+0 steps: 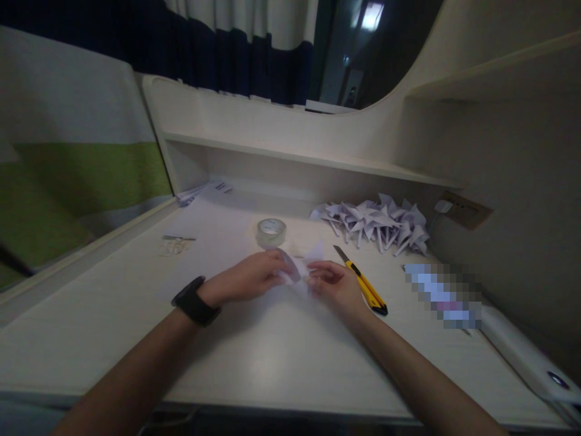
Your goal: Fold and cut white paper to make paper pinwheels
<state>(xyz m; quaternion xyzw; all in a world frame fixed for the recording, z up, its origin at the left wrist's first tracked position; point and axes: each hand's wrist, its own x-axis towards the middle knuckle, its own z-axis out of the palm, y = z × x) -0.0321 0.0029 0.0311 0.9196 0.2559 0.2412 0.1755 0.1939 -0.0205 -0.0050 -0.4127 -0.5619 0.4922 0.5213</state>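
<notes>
Over the middle of the desk, a folded white paper piece with pointed flaps is between my two hands; it looks like a paper pinwheel. My left hand, with a black band on its wrist, pinches a curved flap at the left side. From the right, my right hand grips the paper with thumb and fingers, slightly blurred. A roll of clear tape lies just beyond my left hand. Beside my right hand rests a yellow utility knife with its blade out. Part of the paper is hidden by my fingers.
At the back right lies a pile of white paper pinwheels with rolled stems. Paper sheets are spread at the left, near a small metal tool and scraps. A pixelated object and a long white device line the right side.
</notes>
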